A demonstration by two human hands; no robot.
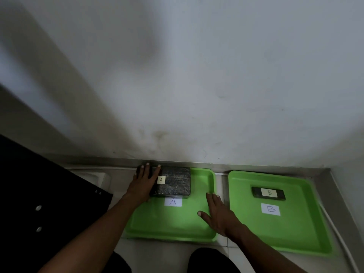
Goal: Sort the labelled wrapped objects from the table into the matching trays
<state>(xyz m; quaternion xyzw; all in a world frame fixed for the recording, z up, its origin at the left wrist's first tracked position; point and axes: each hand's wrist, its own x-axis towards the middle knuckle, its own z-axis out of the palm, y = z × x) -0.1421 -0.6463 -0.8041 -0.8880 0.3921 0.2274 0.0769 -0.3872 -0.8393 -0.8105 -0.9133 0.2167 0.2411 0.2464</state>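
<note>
Package A [173, 181] lies at the far left corner of my left tray [177, 223], overhanging its rim. My left hand [143, 184] rests flat on it, fingers spread; my right hand [218, 213] lies open on that tray's right edge. Letting go carelessly could tip it off. Package B [268, 193] sits in the right tray [295, 223].
</note>
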